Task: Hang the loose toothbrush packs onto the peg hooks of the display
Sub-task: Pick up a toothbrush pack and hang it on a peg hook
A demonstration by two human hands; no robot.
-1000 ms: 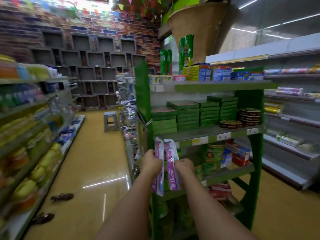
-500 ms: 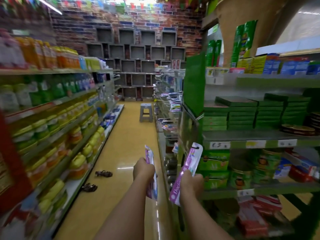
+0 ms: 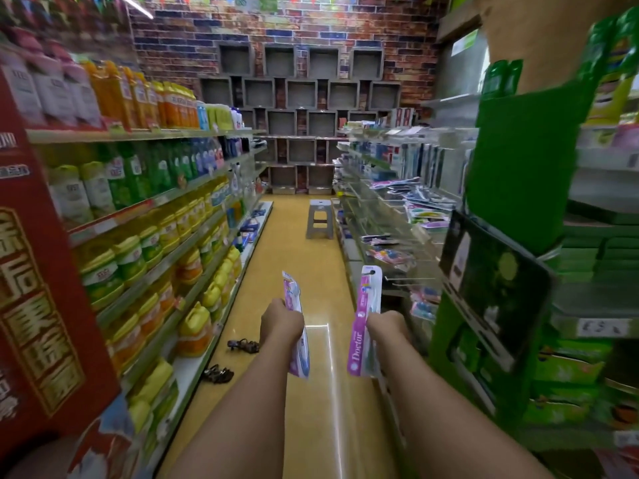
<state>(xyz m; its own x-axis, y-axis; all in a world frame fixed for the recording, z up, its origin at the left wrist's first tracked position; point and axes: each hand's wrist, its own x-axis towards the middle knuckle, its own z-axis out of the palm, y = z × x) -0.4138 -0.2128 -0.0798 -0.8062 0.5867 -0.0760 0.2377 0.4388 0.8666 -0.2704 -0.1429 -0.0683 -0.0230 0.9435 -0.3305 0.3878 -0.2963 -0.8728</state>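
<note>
My left hand (image 3: 280, 321) grips a pink and white toothbrush pack (image 3: 296, 326) seen edge-on, held upright over the aisle floor. My right hand (image 3: 385, 326) grips a second pink pack (image 3: 364, 323) marked "Doctor", also upright. The peg hook display (image 3: 397, 233) runs along the right side of the aisle, ahead of my right hand, with several toothbrush packs hanging on its wire hooks. Both packs are well short of the hooks.
Shelves of bottles (image 3: 155, 209) line the left side. A green shelf unit (image 3: 518, 209) stands close on the right. A grey stool (image 3: 320, 217) stands in the aisle ahead. Two sandals (image 3: 230, 361) lie on the floor at the left. A red carton (image 3: 38, 288) is near left.
The view has swung left from the green shelf unit to look down the aisle. My hands have moved apart, each keeping its pack, and the peg display has come into sight.
</note>
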